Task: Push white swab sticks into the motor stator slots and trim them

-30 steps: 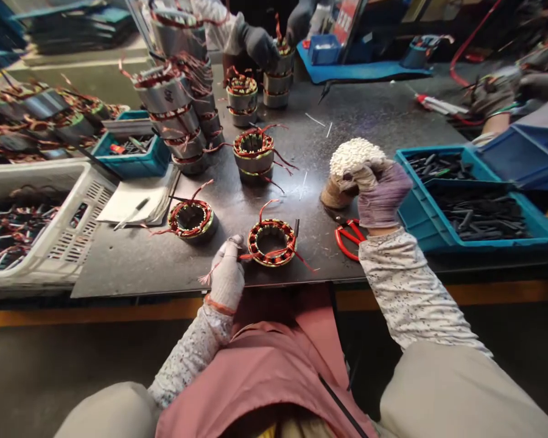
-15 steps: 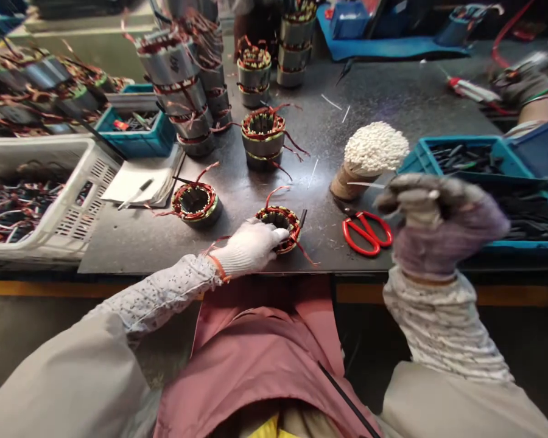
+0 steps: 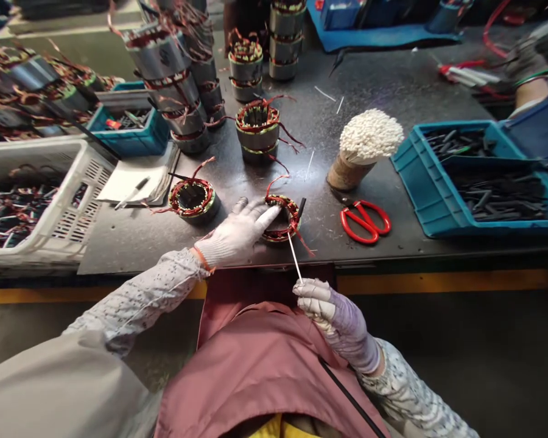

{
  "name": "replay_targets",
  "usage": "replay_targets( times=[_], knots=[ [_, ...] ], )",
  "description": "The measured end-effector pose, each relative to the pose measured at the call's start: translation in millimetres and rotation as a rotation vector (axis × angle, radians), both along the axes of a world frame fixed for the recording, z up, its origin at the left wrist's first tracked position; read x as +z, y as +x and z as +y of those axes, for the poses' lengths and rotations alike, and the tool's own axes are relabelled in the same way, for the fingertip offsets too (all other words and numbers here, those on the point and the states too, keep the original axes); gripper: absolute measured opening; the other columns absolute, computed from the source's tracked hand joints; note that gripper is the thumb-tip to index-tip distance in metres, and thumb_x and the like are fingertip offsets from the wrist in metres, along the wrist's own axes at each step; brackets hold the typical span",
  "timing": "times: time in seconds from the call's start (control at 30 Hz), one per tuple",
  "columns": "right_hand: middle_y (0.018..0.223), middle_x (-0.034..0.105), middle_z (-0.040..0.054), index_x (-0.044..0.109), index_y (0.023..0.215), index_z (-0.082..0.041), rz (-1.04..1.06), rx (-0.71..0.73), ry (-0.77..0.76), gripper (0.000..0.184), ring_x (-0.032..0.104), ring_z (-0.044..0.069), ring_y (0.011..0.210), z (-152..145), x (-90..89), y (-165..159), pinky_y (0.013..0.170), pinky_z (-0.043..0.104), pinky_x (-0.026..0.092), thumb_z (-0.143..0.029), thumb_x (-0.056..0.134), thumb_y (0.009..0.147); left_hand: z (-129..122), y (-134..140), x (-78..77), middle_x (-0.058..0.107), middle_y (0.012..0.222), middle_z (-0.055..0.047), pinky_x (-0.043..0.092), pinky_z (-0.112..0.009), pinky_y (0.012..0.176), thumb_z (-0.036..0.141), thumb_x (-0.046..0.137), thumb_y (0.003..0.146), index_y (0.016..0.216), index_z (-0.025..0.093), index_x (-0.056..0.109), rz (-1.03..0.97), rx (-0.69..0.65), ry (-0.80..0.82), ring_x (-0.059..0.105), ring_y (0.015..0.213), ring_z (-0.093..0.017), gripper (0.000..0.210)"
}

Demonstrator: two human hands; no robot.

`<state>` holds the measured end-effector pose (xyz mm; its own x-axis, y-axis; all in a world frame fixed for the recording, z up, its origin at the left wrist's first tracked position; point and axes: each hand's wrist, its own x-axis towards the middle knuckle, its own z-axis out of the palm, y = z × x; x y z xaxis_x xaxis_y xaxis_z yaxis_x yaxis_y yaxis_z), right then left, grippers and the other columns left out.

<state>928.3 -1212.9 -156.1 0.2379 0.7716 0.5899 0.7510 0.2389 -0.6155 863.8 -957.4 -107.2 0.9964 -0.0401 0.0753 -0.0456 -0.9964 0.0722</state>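
1. Here's the wound stator [image 3: 293, 210], bore facing up, right by the front edge of the dark worktable [image 3: 324, 219].
2. Left hand [image 3: 232, 236], gloved, lies loosely spread, fingers touching the stator's left rim.
3. Right hand [image 3: 337, 315], below the edge, pinches a thin white strip [image 3: 295, 258], its far end right at the near rim!
4. Off right, red-handled scissors [image 3: 368, 220] lie near a bundle of white strips [image 3: 372, 135].

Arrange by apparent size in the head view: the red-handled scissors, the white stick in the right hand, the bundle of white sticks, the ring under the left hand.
Bundle of white sticks
Red-handled scissors and ring: unsure, as the left hand partly hides the ring
White stick in the right hand
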Motion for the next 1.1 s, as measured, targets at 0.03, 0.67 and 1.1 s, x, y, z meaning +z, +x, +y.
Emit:
replay_targets(
  times=[0.03,0.67,1.1],
  knots=[
    [0.112,0.072,0.0066,0.061,0.116,-0.026,-0.005,-0.001,-0.009,0.029,0.067,0.017,0.113,-2.3,-4.9,-3.1,0.096,0.036,0.057,-0.013,0.047,0.095,3.1,0.1,-3.7,0.057,0.138,-0.013,0.022,-0.054,0.117,0.025,0.067,0.084,0.137,0.019,0.052,0.008,-0.021,-0.026,0.048,0.132,-0.03,0.056],
    [0.114,0.072,0.0061,0.064,0.117,-0.026,0.302,-0.098,0.027,0.037,0.068,0.018,0.11,-3.1,-18.9,-24.4,0.092,0.03,0.059,-0.005,0.053,0.089,-16.6,17.3,-25.3,0.075,0.101,-0.009,0.038,-0.044,0.112,0.032,0.068,0.085,0.124,0.015,0.062,-0.189,-0.012,-0.189,0.069,0.102,-0.024,0.043],
    [0.111,0.073,0.0044,0.07,0.109,-0.025,0.426,-0.191,0.006,0.031,0.07,0.017,0.105,-6.3,-23.5,-30.5,0.092,0.028,0.06,-0.007,0.057,0.088,-17.6,15.6,-28.1,0.074,0.105,-0.008,0.036,-0.044,0.114,0.032,0.069,0.084,0.126,0.016,0.06,-0.207,0.008,-0.189,0.067,0.105,-0.023,0.046]
  ],
)
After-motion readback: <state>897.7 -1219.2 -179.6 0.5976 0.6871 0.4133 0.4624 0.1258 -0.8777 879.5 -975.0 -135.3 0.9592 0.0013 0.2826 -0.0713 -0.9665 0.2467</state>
